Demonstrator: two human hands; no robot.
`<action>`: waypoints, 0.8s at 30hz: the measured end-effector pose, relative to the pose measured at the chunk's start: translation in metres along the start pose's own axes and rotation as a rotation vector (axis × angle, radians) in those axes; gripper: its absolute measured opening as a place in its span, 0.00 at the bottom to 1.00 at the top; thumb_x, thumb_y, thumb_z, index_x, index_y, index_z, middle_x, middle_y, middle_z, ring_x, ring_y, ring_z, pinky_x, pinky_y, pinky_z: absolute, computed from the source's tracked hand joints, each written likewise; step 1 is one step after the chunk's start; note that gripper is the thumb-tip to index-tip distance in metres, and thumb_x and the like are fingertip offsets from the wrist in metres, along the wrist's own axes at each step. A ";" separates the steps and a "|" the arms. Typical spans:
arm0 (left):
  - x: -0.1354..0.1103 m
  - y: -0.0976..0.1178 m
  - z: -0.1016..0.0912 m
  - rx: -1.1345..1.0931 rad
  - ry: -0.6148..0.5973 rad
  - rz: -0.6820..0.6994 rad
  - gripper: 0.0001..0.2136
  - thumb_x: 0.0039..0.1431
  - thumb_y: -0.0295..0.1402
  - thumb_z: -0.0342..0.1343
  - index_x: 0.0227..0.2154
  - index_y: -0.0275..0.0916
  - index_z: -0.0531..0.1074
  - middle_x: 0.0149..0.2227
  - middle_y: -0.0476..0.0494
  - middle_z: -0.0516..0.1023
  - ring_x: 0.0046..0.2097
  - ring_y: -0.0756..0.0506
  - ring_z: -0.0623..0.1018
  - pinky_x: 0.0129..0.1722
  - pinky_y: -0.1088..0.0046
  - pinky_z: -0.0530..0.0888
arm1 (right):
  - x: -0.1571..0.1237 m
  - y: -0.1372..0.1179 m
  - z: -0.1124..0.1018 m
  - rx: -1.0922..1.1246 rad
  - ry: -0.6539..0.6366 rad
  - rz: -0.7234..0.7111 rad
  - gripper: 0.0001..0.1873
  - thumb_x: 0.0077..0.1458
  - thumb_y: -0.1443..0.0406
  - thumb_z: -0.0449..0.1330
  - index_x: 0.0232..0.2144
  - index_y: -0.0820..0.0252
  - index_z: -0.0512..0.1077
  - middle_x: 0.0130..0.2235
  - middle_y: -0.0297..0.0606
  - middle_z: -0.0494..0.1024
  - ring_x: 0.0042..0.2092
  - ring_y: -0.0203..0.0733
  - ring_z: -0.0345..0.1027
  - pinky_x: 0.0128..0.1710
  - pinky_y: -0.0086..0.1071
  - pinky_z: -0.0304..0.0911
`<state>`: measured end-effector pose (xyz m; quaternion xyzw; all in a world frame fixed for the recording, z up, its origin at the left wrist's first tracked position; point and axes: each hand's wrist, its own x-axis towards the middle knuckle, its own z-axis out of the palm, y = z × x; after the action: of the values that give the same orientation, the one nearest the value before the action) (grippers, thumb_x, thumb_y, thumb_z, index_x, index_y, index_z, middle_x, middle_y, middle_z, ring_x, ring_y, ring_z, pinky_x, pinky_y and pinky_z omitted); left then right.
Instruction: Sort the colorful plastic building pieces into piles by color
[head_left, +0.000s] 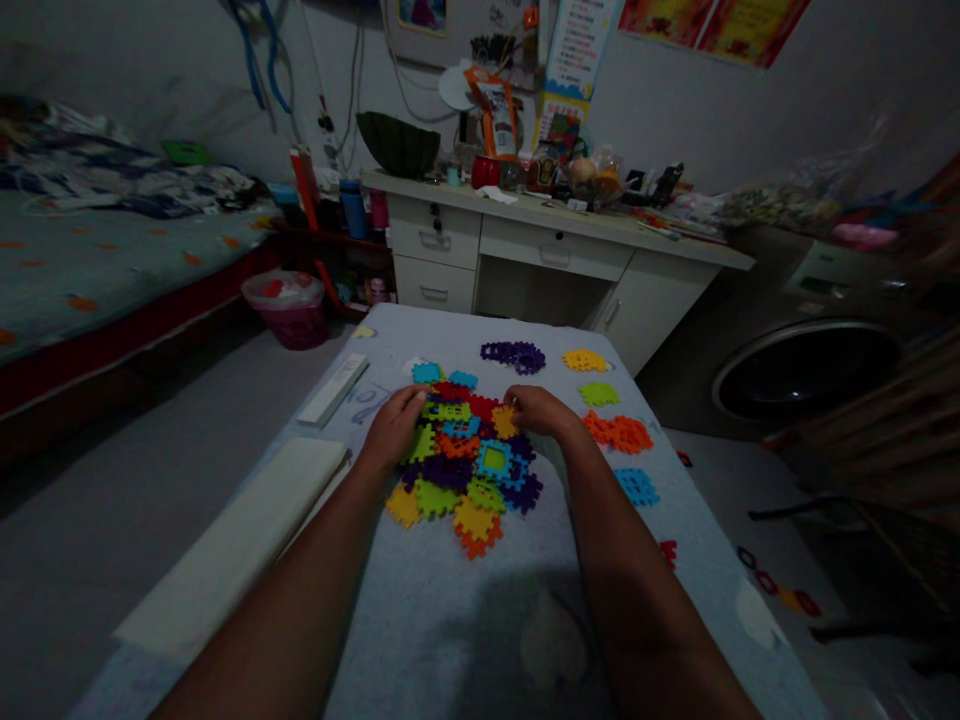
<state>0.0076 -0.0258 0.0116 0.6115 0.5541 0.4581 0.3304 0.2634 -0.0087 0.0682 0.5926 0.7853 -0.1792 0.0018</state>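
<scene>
A pile of colourful plastic interlocking tiles (469, 465) lies in the middle of a cloth-covered table (465, 620). My left hand (395, 425) rests on the pile's left edge, fingers curled onto the tiles. My right hand (536, 410) presses on the pile's upper right, fingers bent down on a red and an orange tile. Loose tiles lie around: purple ones (514, 355), a yellow one (584, 361), a green one (598, 394), orange ones (619, 432) and a blue one (638, 486).
A white flat box (334, 389) and a pale folded pad (240, 530) lie on the table's left side. Beyond stand a cluttered white desk (555, 245), a bed (97, 270) at left, a red bin (289, 308) and a washing machine (810, 350) at right. Tiles lie on the floor (780, 590).
</scene>
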 end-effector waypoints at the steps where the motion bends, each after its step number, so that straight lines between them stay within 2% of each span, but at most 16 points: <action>1: 0.000 -0.001 0.000 -0.001 -0.001 0.002 0.22 0.58 0.48 0.47 0.43 0.39 0.76 0.49 0.41 0.79 0.53 0.38 0.75 0.58 0.59 0.66 | 0.000 0.001 -0.001 0.019 0.009 -0.010 0.17 0.49 0.75 0.59 0.43 0.62 0.74 0.40 0.39 0.79 0.38 0.39 0.69 0.35 0.27 0.58; 6: 0.000 -0.003 0.001 -0.002 -0.016 0.012 0.22 0.59 0.49 0.46 0.44 0.38 0.76 0.49 0.40 0.79 0.54 0.38 0.74 0.59 0.60 0.66 | -0.003 0.010 -0.008 0.158 0.066 -0.091 0.07 0.46 0.75 0.60 0.30 0.63 0.74 0.33 0.35 0.76 0.34 0.35 0.66 0.33 0.27 0.56; 9: 0.001 -0.004 0.001 0.004 -0.018 0.008 0.23 0.58 0.49 0.47 0.44 0.38 0.76 0.50 0.39 0.79 0.54 0.38 0.74 0.59 0.60 0.66 | -0.007 0.016 -0.014 0.395 0.080 -0.153 0.05 0.45 0.73 0.60 0.28 0.63 0.73 0.29 0.32 0.75 0.31 0.34 0.66 0.33 0.26 0.58; 11: 0.001 -0.004 0.001 0.007 -0.018 0.007 0.23 0.58 0.49 0.47 0.44 0.38 0.76 0.50 0.40 0.79 0.54 0.38 0.74 0.59 0.59 0.66 | -0.010 0.023 -0.019 0.563 0.123 -0.143 0.04 0.46 0.71 0.60 0.29 0.62 0.72 0.26 0.30 0.73 0.28 0.32 0.65 0.30 0.26 0.58; 13: 0.002 -0.005 0.001 0.006 -0.020 0.008 0.22 0.58 0.49 0.47 0.44 0.39 0.76 0.49 0.40 0.79 0.54 0.38 0.75 0.59 0.59 0.66 | -0.015 0.035 -0.024 0.700 0.254 -0.073 0.05 0.47 0.69 0.59 0.30 0.61 0.71 0.23 0.29 0.72 0.25 0.32 0.64 0.26 0.25 0.58; 15: 0.002 -0.005 0.002 0.007 -0.022 0.011 0.22 0.58 0.49 0.47 0.44 0.39 0.76 0.49 0.41 0.79 0.54 0.38 0.75 0.59 0.59 0.66 | -0.019 0.052 -0.029 0.780 0.467 0.036 0.06 0.46 0.68 0.59 0.31 0.61 0.70 0.24 0.29 0.73 0.25 0.33 0.67 0.25 0.25 0.60; 17: 0.002 -0.006 0.002 0.013 -0.016 0.012 0.22 0.58 0.49 0.48 0.43 0.40 0.76 0.49 0.41 0.79 0.54 0.38 0.75 0.59 0.59 0.66 | -0.024 0.075 -0.032 0.772 0.678 0.194 0.07 0.44 0.68 0.59 0.31 0.61 0.70 0.27 0.32 0.75 0.26 0.35 0.69 0.27 0.27 0.63; 19: 0.003 -0.007 0.003 0.019 -0.013 0.011 0.22 0.58 0.49 0.48 0.43 0.39 0.76 0.49 0.41 0.79 0.54 0.38 0.75 0.59 0.59 0.66 | -0.029 0.097 -0.035 0.665 0.823 0.365 0.08 0.44 0.69 0.59 0.32 0.62 0.72 0.31 0.36 0.77 0.30 0.38 0.72 0.31 0.30 0.67; 21: 0.003 -0.008 0.003 0.026 -0.018 0.005 0.22 0.57 0.49 0.47 0.43 0.39 0.76 0.49 0.41 0.79 0.53 0.38 0.75 0.59 0.59 0.66 | -0.034 0.116 -0.035 0.503 0.890 0.506 0.11 0.45 0.69 0.58 0.33 0.64 0.75 0.35 0.42 0.79 0.36 0.43 0.74 0.38 0.35 0.68; 24: 0.003 -0.008 0.003 0.033 -0.030 -0.002 0.22 0.57 0.49 0.48 0.43 0.39 0.76 0.50 0.41 0.78 0.53 0.38 0.75 0.58 0.59 0.66 | -0.039 0.130 -0.032 0.301 0.853 0.637 0.17 0.49 0.73 0.54 0.40 0.67 0.78 0.44 0.50 0.80 0.47 0.47 0.73 0.50 0.37 0.65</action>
<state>0.0068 -0.0209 0.0041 0.6232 0.5573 0.4393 0.3290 0.4030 -0.0059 0.0705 0.8146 0.4640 -0.0242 -0.3472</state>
